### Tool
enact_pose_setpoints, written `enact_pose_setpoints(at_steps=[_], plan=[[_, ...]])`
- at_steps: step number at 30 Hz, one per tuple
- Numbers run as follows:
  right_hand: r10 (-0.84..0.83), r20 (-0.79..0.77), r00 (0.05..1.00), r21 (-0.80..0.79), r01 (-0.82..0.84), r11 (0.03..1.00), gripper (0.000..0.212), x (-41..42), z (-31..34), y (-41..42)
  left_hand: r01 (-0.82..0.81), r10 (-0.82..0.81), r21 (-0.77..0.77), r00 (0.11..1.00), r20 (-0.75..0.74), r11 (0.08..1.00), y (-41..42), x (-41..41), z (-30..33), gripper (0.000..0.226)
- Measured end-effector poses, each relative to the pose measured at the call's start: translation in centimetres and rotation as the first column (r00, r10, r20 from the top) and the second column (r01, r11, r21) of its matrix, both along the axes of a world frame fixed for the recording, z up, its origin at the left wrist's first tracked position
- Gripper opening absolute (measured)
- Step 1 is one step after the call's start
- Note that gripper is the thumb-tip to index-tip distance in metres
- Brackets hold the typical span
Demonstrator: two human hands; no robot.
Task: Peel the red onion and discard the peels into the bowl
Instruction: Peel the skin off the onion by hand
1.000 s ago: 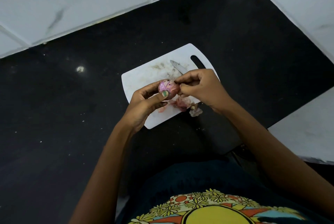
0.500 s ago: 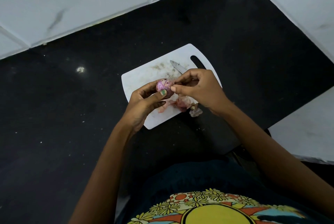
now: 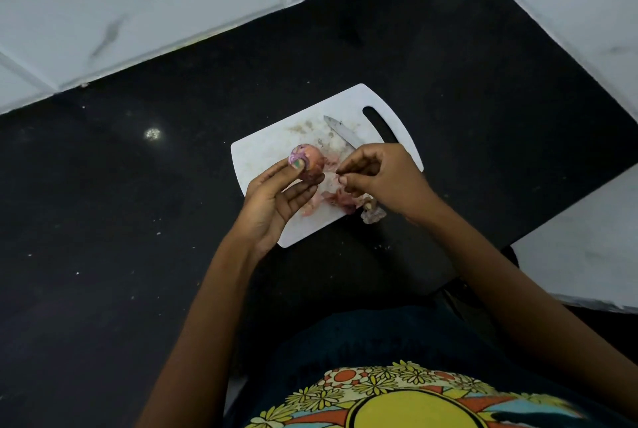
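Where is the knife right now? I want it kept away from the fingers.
In the head view the knife lies on the white cutting board, toward its far right part beside the handle slot; the right hand covers its near end.

Both forearms reach forward, bare, converging over the near edge of the cutting board (image 3: 276, 148). Left hand (image 3: 276, 200) palm up, thumb and fingertips pinching the red onion (image 3: 309, 163) at its top. Right hand (image 3: 383, 179) just beside it, apart, palm down, fingers loosely curled, thumb and forefinger tips close together; whether they hold anything unclear.
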State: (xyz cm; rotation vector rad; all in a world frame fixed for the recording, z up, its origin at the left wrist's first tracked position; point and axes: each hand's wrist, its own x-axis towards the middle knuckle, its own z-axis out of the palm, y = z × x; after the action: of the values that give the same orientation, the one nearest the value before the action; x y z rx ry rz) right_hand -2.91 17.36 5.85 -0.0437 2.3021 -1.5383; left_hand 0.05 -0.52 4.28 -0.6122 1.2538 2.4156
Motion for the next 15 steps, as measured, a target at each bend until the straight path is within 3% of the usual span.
enact_pose_setpoints(at_steps=[5,8,10,12,15], plan=[[-0.065,-0.097,0.993,0.195,0.083,0.977,0.006,0.1,-0.8,0.4,-0.013,0.013,-0.003,1.0,0.011,1.0,-0.4,0.1,-0.2,0.027],[0.087,-0.14,0.986,0.432,-0.019,0.901,0.028,-0.1,-1.6,0.5,-0.002,0.002,-0.008,1.0,0.019,1.0,-0.1,0.2,-0.1,0.043],[0.143,-0.19,0.971,0.477,-0.036,0.878,0.02,-0.1,-1.9,0.6,0.004,-0.003,-0.025,1.0,0.029,1.0,0.1,0.2,-0.1,0.05],[0.096,-0.198,0.975,0.358,-0.019,0.934,0.01,-0.1,-1.2,0.5,0.008,-0.005,-0.053,0.999,0.045,0.999,0.2,0.2,-0.3,0.054],[0.003,-0.031,1.0,0.023,-0.002,1.0,0.017,0.1,0.4,0.1,0.031,-0.026,-0.094,0.998,0.053,0.995,0.3,0.2,-0.3,0.053]])
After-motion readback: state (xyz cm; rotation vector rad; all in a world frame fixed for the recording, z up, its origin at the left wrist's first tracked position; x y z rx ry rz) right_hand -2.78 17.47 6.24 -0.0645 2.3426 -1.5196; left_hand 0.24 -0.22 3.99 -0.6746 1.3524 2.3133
